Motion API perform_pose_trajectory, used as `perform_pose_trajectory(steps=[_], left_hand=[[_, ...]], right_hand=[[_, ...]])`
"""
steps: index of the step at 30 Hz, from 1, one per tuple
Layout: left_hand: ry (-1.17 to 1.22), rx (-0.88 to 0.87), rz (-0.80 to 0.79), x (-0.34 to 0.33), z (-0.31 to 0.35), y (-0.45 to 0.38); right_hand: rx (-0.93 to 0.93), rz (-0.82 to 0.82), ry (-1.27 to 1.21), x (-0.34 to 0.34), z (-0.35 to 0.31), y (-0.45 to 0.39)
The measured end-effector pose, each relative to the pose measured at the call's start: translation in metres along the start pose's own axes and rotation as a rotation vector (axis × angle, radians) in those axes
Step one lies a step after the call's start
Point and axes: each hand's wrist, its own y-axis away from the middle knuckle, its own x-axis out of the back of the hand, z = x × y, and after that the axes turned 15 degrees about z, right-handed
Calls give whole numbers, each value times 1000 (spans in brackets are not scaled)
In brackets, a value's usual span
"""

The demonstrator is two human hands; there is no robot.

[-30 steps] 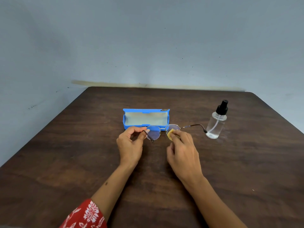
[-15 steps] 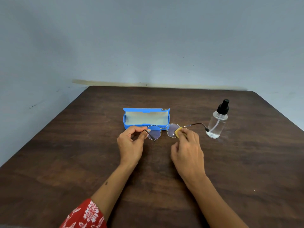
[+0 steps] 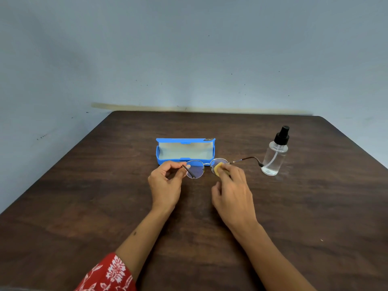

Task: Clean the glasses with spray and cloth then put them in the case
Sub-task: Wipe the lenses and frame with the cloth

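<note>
Entries ran left to right, each placed against the open blue case [image 3: 185, 151] on the dark wooden table [image 3: 315, 206].

Red floral sleeve [image 3: 109, 276]: well to the near left of the case.

Left hand [image 3: 165, 181]: just in front of the case, fingers and thumb pinching the left hinge of the glasses [image 3: 206, 168], that temple folded across its lens.

Glasses: held just in front of the case's near wall, not yet inside it.

Yellow cloth [image 3: 218, 168]: in front of the case's right end, pressed on the right lens.

Right hand [image 3: 233, 190]: near right of the case, fingers curled, pinching the cloth.

Spray bottle [image 3: 275, 154]: upright, right of the case, the open right temple's tip just beside its base.

Likely hazards: that temple might nudge the bottle over if the frame swung right; hard rubbing against a one-sided pinch could twist the thin frame.
</note>
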Motion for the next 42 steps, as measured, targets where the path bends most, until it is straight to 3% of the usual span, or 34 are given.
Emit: perform_pose_trajectory(steps=[7,13,18,23,29,34,39,42], left_hand=[[-5,-30,-8,-1,2,1],[-5,-10,3,-1,-2,-2],[-6,-12,-12,-1,1,0],[-6,-11,-7,-1,0,-1],[14,13,-11,-1,0,-1],[15,16,-2,-1,-1,-1],[5,-16,-10,-1,2,0],[1,-15,-13,-2,2,0]], right_hand=[[-92,-7,67,3,4,-2],[10,-20,19,0,-3,-1],[-89,-11,78,1,2,-3],[-8,-37,20,0,-3,-1],[-86,-23,72,2,1,-2],[14,-37,32,0,-4,0],[-105,-49,80,4,2,-3],[-41,-45,46,4,-1,-2]])
